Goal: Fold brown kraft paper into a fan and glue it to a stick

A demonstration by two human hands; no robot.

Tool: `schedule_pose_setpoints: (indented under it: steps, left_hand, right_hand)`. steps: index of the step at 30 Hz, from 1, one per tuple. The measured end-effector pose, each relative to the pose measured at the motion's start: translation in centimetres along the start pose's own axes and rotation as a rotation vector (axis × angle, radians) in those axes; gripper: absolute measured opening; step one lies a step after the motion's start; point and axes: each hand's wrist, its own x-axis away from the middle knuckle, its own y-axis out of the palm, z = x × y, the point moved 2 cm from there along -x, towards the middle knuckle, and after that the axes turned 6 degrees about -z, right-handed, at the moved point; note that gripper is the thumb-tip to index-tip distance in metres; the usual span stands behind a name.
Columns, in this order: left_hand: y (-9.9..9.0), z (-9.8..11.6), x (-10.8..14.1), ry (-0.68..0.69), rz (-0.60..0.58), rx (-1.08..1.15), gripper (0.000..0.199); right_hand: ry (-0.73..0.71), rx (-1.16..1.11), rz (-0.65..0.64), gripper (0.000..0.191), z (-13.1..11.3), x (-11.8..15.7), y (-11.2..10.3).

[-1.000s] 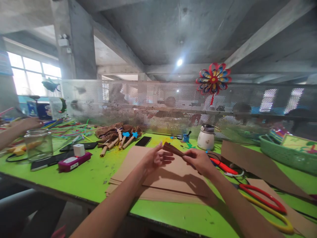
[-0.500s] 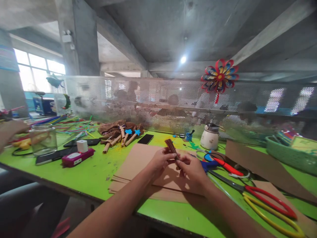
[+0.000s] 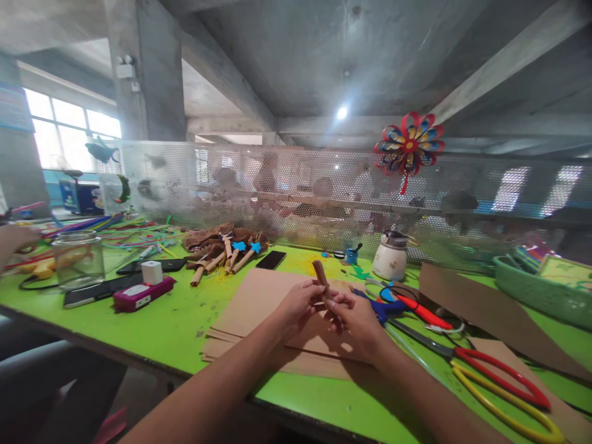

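Note:
Both hands hold a small brown fringed paper roll (image 3: pixel 319 271) over a stack of brown paper sheets (image 3: pixel 250 302). My left hand (image 3: pixel 300 306) pinches it from the left side, and my right hand (image 3: pixel 354 316) grips its lower part from the right. The strip-like end of the roll points up and slightly left; its lower end is hidden by my fingers. Just right of my right hand lie blue-handled scissors (image 3: pixel 382 307) and a red-handled tool (image 3: pixel 430 316). Large scissors (image 3: pixel 499 376) with red and yellow handles lie nearer the table's right side.
On the green table (image 3: pixel 176 327) stand a glass jar (image 3: pixel 78 262), a purple box (image 3: pixel 143 294) with a white charger, and a pale kettle-like pot (image 3: pixel 390 257). Finished-looking paper rolls with blue stars (image 3: pixel 239 246) lie behind the sheets. A green basket (image 3: pixel 541 290) sits at right. Another person's hand (image 3: pixel 18 240) is at far left.
The paper roll has turned more upright between my fingers, its fringed end shifting slightly right. At far left, the brown sheet has gone from view and another person's hand shows.

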Motion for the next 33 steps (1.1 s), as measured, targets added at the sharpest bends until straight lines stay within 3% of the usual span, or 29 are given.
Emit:
schedule_pose_setpoints:
  steps: [8,12,15,20,24,33]
  left_hand:
    - [0.2,-0.2,-0.2,0.026,0.029,-0.047,0.013]
    - [0.3,0.0,-0.2,0.065,0.04,-0.093,0.015]
    - [0.5,0.2,-0.1,0.064,0.025,-0.137,0.016]
    - [1.4,0.3,0.4,0.008,-0.166,-0.224,0.018]
    - [1.6,-0.2,0.6,-0.014,-0.284,-0.247,0.017]
    - [1.3,-0.7,0.6,-0.106,-0.298,-0.243,0.022]
  right_hand:
    - [-0.062,0.115,-0.032,0.035,0.4,0.0,0.3]
    - [-0.152,0.45,0.098,0.028,-1.2,0.0,-0.7]
    - [-0.215,0.563,0.179,0.025,-2.3,-0.1,-1.2]
    - [-0.282,0.431,0.083,0.024,-2.7,-0.2,-1.2]
    - [-0.303,0.37,0.112,0.022,-2.8,-0.3,-1.8]
    - [-0.321,0.364,0.163,0.036,-2.1,-0.9,-3.0]
